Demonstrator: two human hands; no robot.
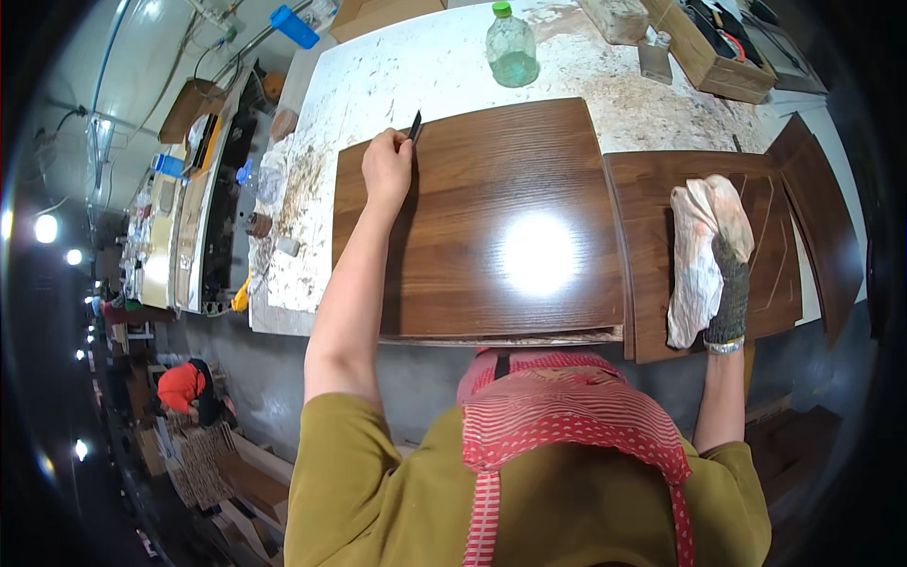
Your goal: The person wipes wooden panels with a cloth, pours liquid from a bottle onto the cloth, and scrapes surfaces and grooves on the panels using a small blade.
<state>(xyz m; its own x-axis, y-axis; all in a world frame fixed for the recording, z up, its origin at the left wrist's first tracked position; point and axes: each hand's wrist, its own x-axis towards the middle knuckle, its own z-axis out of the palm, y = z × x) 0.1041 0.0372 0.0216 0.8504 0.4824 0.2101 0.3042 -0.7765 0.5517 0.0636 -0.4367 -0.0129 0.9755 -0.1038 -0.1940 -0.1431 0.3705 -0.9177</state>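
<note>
Brown wood-grain panel point(472, 208) — light touch seemed best
Left hand point(386, 170) pinched pen-like tool point(415, 126) over it; right hand point(729, 298) held rag point(696, 274) rightward.

The panel point(463, 217) is brown with wood grain, the slim tool point(415, 126) black, the cloth point(693, 269) orange-stained white, the apron point(576, 406) patterned red.

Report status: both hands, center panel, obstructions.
Left hand holding dark slim tool. Gloved right hand partly covered by white cloth. Center panel lying flat. Green-capped bottle beyond it, apart.
</note>
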